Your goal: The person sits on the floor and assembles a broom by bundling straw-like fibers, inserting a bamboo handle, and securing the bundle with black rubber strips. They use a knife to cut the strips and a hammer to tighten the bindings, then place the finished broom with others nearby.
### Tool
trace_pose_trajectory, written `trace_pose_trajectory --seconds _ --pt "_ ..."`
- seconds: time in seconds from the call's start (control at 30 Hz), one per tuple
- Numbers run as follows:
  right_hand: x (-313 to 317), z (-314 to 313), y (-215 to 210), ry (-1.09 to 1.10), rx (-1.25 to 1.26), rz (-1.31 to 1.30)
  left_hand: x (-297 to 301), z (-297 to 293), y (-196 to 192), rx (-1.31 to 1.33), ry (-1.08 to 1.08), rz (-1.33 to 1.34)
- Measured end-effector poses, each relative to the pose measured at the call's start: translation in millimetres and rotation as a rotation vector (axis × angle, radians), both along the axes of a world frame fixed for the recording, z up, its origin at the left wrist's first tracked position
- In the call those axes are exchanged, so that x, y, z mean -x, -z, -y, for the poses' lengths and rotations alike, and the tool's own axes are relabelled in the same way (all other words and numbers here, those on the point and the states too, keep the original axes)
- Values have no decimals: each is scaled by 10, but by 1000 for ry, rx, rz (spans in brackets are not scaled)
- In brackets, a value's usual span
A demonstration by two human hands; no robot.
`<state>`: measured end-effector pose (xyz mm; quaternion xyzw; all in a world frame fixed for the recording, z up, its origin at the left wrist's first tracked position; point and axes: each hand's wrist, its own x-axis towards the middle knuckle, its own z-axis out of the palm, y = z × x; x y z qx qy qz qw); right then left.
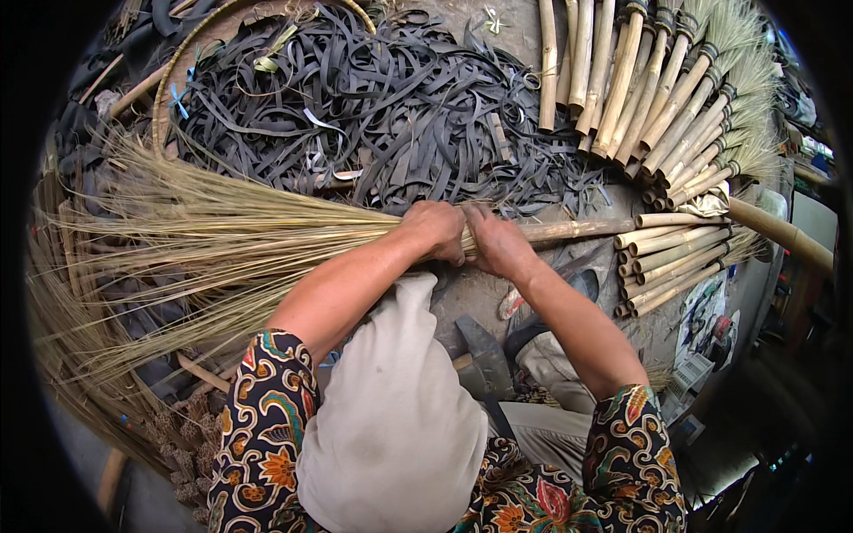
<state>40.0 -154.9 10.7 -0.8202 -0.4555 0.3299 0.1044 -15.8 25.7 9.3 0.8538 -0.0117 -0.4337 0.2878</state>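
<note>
Both hands are wrapped tight around the neck of a half-made broom (267,240), right where the straw bundle meets its bamboo handle (569,231). The left hand (433,229) and the right hand (499,242) sit side by side, knuckles touching, fingers curled shut on the bundle. The broom lies crosswise over the person's lap, its pale bristles fanning out wide to the left and its handle pointing right.

Just beyond the hands spreads a big heap of dark rubber strips (373,115), too many to count, partly spilling over a round woven tray (164,98). At the upper right stands a row of finished brooms (684,98), about a dozen, their handles bound with dark bands. Below them, near the handle's end, lies a stack of roughly eight cut bamboo sticks (671,262). A light cloth (391,409) covers the knee, and a dark blade (484,351) rests beside it. More loose straw (71,355) lies along the left edge.
</note>
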Motion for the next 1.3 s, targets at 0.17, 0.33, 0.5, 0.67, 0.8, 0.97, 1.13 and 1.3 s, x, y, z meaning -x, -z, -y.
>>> trace_pose_trajectory --seconds 0.17,0.33,0.5,0.67,0.8,0.97,1.13,1.3 --pt "35 44 189 20 81 20 176 245 -29 -148 -67 377" --pt "-72 72 187 -40 40 -62 228 277 112 -81 -144 271" --pt "-733 135 91 85 54 -287 170 213 153 -55 -134 243" --pt "-1142 41 519 772 33 30 192 251 146 -108 -148 270" --pt "-1032 -114 965 804 -62 164 201 252 152 -116 -124 304" --pt "-1044 -259 1146 763 -186 244 204 277 147 -134 -128 318" --pt "-1058 -188 603 1087 -358 -349 210 310 163 -161 -184 318" --pt "-684 61 -446 1224 -643 -783 145 290 85 -156 -120 226"
